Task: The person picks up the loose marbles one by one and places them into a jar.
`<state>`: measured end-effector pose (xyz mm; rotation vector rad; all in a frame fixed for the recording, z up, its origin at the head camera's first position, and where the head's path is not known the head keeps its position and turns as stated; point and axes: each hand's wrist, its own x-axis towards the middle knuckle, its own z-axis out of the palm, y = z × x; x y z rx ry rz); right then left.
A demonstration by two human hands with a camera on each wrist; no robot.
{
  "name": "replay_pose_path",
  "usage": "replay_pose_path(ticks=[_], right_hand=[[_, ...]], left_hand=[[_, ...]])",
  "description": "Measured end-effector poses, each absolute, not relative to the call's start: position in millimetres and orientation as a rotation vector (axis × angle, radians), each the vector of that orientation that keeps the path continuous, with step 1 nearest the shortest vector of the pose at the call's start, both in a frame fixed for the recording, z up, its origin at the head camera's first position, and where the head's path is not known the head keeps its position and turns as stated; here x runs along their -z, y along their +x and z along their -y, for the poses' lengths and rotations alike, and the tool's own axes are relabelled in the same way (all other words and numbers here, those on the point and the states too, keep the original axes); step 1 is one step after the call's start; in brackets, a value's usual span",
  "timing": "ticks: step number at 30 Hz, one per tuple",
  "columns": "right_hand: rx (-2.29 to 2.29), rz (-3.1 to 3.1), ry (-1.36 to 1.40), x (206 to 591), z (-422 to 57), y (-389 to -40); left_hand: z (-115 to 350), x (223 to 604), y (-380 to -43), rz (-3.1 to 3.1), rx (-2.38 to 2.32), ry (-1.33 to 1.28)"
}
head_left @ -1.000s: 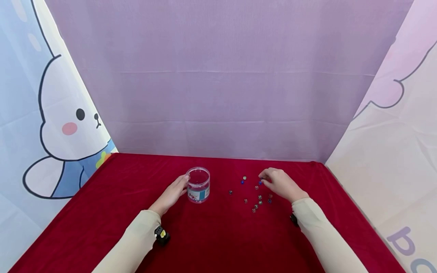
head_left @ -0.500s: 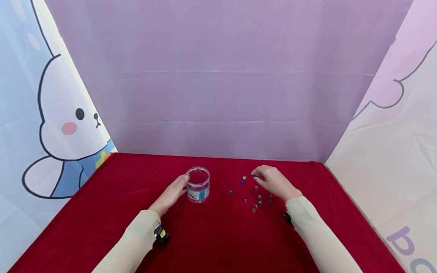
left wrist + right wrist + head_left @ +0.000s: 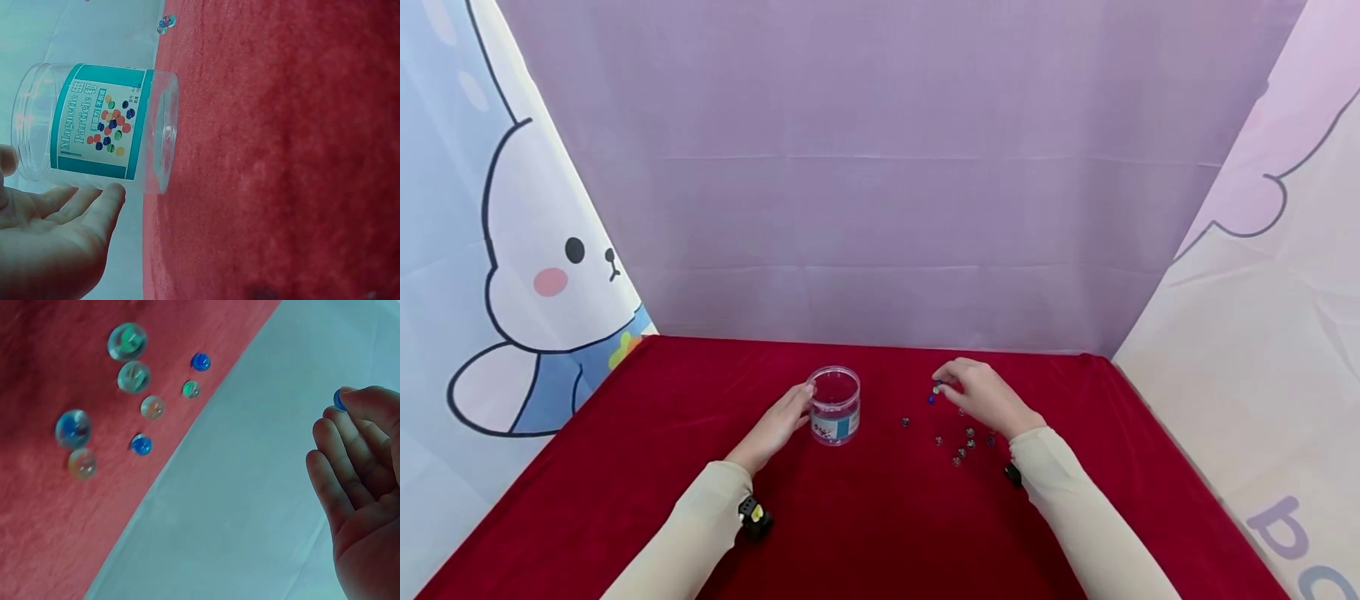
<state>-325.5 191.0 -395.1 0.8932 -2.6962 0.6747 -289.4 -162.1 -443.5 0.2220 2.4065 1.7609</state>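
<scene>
A clear plastic jar without a lid stands upright on the red cloth, its teal and white label reading "Magnetic Particle" in the left wrist view. My left hand rests against the jar's left side, fingers fairly straight along the wall. Between thumb and forefinger, my right hand pinches a small blue marble, partly covered by the fingertips. That hand is over the far part of the scattered marbles, which are clear glass with green, blue or orange swirls. In the right wrist view, another blue marble lies on the cloth.
Red cloth covers the table. A lilac curtain hangs behind its far edge, with printed panels at both sides, one showing a cartoon animal. One marble lies apart, nearer the jar.
My right hand has taken a blue marble from the cloth at the right and carried it left, toward the far-left marbles. My left hand and the jar have stayed put.
</scene>
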Motion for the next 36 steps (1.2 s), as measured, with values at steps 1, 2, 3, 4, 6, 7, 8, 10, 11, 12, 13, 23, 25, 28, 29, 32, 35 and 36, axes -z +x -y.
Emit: replay_pose_path(ticks=[1, 2, 3, 4, 6, 7, 8, 10, 11, 12, 13, 23, 25, 28, 29, 32, 35, 36], right_hand=[[-0.676, 2.694, 0.899, 395, -190, -326], [-0.677, 2.693, 0.904, 395, -188, -326], [-0.674, 2.693, 0.908, 395, -187, -326], [-0.671, 2.691, 0.914, 395, -185, -326], [-0.659, 2.686, 0.925, 394, -181, -326], [-0.651, 2.680, 0.933, 394, -180, -327], [-0.647, 2.675, 0.940, 393, -178, -327], [-0.640, 2.666, 0.955, 393, -174, -327], [-0.641, 2.664, 0.962, 392, -172, -327], [-0.644, 2.664, 0.965, 392, -171, -327], [-0.650, 2.662, 0.971, 391, -169, -327], [-0.682, 2.629, 1.003, 392, -153, -329], [-0.683, 2.628, 1.012, 392, -149, -329], [-0.680, 2.622, 1.029, 391, -144, -330], [-0.677, 2.624, 1.031, 391, -142, -330], [-0.673, 2.625, 1.035, 389, -136, -330], [-0.671, 2.626, 1.036, 388, -129, -329], [-0.672, 2.623, 1.041, 387, -127, -329]], left_hand=[[162, 443, -289, -2.407, -1.761, 0.221], [162, 443, -289, -2.405, -1.761, 0.220], [162, 442, -288, -2.406, -1.758, 0.226], [162, 442, -288, -2.409, -1.753, 0.231], [162, 440, -287, -2.406, -1.756, 0.227], [162, 440, -287, -2.407, -1.756, 0.229], [162, 440, -287, -2.406, -1.756, 0.234], [161, 439, -287, -2.403, -1.758, 0.235], [161, 439, -287, -2.403, -1.760, 0.231], [161, 439, -287, -2.403, -1.760, 0.230], [161, 440, -287, -2.403, -1.758, 0.229], [159, 442, -289, -2.422, -1.749, 0.213], [159, 442, -289, -2.422, -1.746, 0.208], [159, 442, -289, -2.417, -1.745, 0.203], [159, 442, -289, -2.411, -1.750, 0.195], [159, 442, -288, -2.417, -1.743, 0.214], [160, 442, -289, -2.414, -1.756, 0.230], [160, 442, -288, -2.412, -1.758, 0.236]])
